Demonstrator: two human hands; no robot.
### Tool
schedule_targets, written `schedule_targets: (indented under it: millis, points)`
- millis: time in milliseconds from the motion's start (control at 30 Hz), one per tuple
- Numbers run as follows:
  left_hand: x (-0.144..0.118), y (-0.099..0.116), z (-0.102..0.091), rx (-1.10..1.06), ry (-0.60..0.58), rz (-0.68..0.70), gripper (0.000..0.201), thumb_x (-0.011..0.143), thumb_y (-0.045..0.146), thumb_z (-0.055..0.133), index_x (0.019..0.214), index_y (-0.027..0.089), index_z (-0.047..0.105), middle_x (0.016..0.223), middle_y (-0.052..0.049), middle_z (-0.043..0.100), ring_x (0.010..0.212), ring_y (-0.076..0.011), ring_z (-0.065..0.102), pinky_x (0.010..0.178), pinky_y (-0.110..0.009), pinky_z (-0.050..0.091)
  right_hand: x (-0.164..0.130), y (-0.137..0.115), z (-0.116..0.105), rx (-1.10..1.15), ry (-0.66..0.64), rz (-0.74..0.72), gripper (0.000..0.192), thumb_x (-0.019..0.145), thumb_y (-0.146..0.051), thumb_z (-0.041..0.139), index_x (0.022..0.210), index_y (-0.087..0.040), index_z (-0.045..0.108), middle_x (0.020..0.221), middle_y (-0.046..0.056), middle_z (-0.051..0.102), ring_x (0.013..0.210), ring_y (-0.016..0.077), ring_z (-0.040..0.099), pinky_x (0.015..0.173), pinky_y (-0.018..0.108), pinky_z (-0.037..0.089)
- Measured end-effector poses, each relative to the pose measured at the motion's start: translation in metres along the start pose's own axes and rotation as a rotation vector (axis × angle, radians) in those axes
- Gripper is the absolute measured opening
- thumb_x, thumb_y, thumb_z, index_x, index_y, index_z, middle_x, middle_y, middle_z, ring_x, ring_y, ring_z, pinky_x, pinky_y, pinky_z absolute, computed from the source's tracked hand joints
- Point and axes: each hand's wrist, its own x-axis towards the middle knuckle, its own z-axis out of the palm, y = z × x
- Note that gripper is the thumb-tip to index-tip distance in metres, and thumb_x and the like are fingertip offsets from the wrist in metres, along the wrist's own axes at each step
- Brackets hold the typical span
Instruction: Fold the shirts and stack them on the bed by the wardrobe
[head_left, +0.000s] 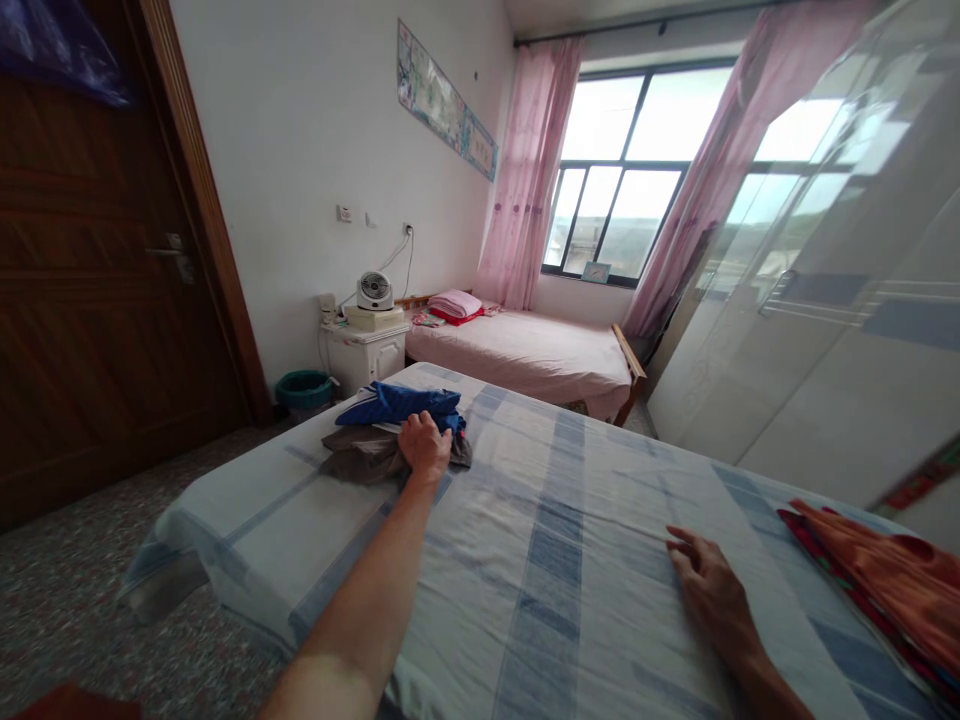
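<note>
Left hand (424, 446) – grip closed on blue and grey clothes pile (394, 430) at far bed (525, 560) edge; right hand (709, 585) spread flat on sheet – gathering step, lift needs firm hold.

Two beds stand in the room — one near bed under a blue-and-white checked sheet (570, 560) and one far bed with a pink cover (525, 355) — and two bare hands lie on the near one, the left hand (424, 445) and the right hand (712, 590). Two bunched garments sit together there, one bright blue cloth piece (397, 403) over one grey-brown cloth piece (360, 455), with one orange-red patterned cloth (885, 580) apart. Two pink curtains (525, 170), one small white fan (374, 290), one white bedside cabinet (367, 355), one green round bin (302, 390) — one dark wooden door (90, 260).
</note>
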Motion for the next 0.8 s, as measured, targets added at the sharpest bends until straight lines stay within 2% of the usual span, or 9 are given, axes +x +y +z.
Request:
schedule_targets:
  millis: [100, 233, 367, 467, 567, 633, 667, 733, 800]
  points:
    - [0.004, -0.005, -0.001, -0.102, -0.063, -0.002, 0.020, 0.073, 0.021, 0.055, 0.089, 0.012, 0.060, 0.097, -0.017, 0.062, 0.102, -0.0327, 0.054, 0.087, -0.042, 0.040, -0.003, -0.007, -0.001, 0.011, 0.006, -0.025, 0.048, 0.066, -0.043, 0.039, 0.101, -0.016, 0.060, 0.100, 0.011, 0.064, 0.088, 0.0221, 0.063, 0.083, 0.035, 0.047]
    - [0.013, -0.004, -0.004, -0.233, -0.072, -0.035, 0.007, 0.073, 0.017, 0.052, 0.073, 0.015, 0.059, 0.078, -0.013, 0.064, 0.089, -0.0297, 0.059, 0.080, -0.039, 0.042, -0.005, -0.014, -0.003, 0.025, -0.001, -0.033, 0.045, 0.064, -0.041, 0.040, 0.096, -0.017, 0.061, 0.100, 0.010, 0.064, 0.086, 0.0214, 0.064, 0.084, 0.035, 0.047]
    - [0.024, 0.009, -0.016, -0.455, -0.075, -0.039, 0.014, 0.081, 0.023, 0.044, 0.078, 0.017, 0.055, 0.075, -0.006, 0.061, 0.076, -0.0207, 0.058, 0.071, -0.031, 0.044, -0.004, -0.012, -0.002, 0.012, -0.019, -0.065, 0.043, 0.064, -0.039, 0.039, 0.095, -0.018, 0.061, 0.104, 0.010, 0.063, 0.093, 0.0213, 0.063, 0.087, 0.034, 0.046]
    - [0.017, 0.033, -0.030, -0.635, -0.161, 0.083, 0.025, 0.088, 0.024, 0.031, 0.085, 0.016, 0.055, 0.081, -0.004, 0.059, 0.078, -0.0157, 0.055, 0.073, -0.027, 0.043, -0.003, -0.009, 0.000, -0.011, -0.025, -0.081, 0.042, 0.065, -0.039, 0.039, 0.094, -0.019, 0.062, 0.106, 0.009, 0.063, 0.096, 0.0213, 0.062, 0.088, 0.034, 0.045]
    - [-0.016, 0.067, -0.040, -0.787, -0.446, 0.343, 0.022, 0.087, 0.028, 0.040, 0.085, 0.016, 0.059, 0.083, -0.002, 0.060, 0.077, -0.0123, 0.054, 0.074, -0.024, 0.043, -0.002, -0.009, 0.001, -0.032, -0.028, -0.084, 0.042, 0.066, -0.040, 0.039, 0.095, -0.019, 0.063, 0.107, 0.009, 0.062, 0.097, 0.0218, 0.061, 0.088, 0.034, 0.045]
    - [-0.051, 0.088, -0.041, -0.849, -0.723, 0.541, 0.014, 0.075, 0.029, 0.061, 0.080, 0.016, 0.063, 0.079, 0.000, 0.062, 0.072, -0.0109, 0.055, 0.069, -0.021, 0.044, -0.002, -0.010, 0.000, -0.033, -0.037, -0.073, 0.044, 0.066, -0.041, 0.040, 0.095, -0.018, 0.063, 0.106, 0.010, 0.062, 0.096, 0.0222, 0.061, 0.087, 0.034, 0.046]
    - [-0.070, 0.096, -0.039, -0.860, -0.858, 0.625, 0.016, 0.067, 0.028, 0.069, 0.077, 0.016, 0.065, 0.075, 0.001, 0.062, 0.068, -0.0104, 0.054, 0.066, -0.020, 0.044, -0.001, -0.010, -0.001, -0.030, -0.050, -0.061, 0.046, 0.067, -0.042, 0.040, 0.096, -0.017, 0.063, 0.106, 0.010, 0.063, 0.094, 0.0224, 0.062, 0.087, 0.034, 0.046]
    - [-0.106, 0.107, -0.032, -0.841, -1.123, 0.732, 0.016, 0.065, 0.022, 0.070, 0.079, 0.015, 0.067, 0.066, 0.003, 0.059, 0.059, -0.0086, 0.051, 0.057, -0.019, 0.041, 0.000, -0.011, -0.005, -0.023, -0.080, -0.021, 0.048, 0.069, -0.047, 0.041, 0.099, -0.017, 0.063, 0.105, 0.010, 0.064, 0.093, 0.0231, 0.062, 0.085, 0.035, 0.047]
    - [-0.132, 0.109, -0.024, -0.774, -1.348, 0.751, 0.018, 0.065, 0.015, 0.065, 0.083, 0.014, 0.067, 0.066, 0.004, 0.057, 0.059, -0.0082, 0.049, 0.055, -0.018, 0.038, 0.000, -0.011, -0.010, 0.008, -0.112, 0.026, 0.050, 0.072, -0.052, 0.042, 0.103, -0.019, 0.063, 0.105, 0.009, 0.065, 0.095, 0.0238, 0.062, 0.086, 0.036, 0.047]
